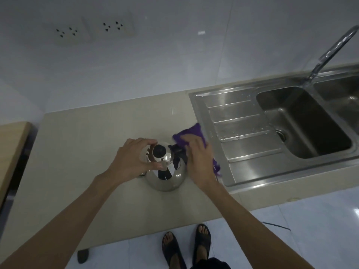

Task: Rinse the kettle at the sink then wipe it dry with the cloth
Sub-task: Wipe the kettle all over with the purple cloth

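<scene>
Two hands work on the kettle (165, 171), which stands upright on our surface (81, 152) just left of the sink (303, 121). Our left hand (132, 160) grips its lid rim, fingers curled; our right hand (198, 162) presses the cloth (186, 133) against its right side, closed on it

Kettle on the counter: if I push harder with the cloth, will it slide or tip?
The kettle is polished steel, so probably slick under the cloth. Its broad round body likely resists tipping. On the smooth counter it could slide without the left hand steadying it.
</scene>
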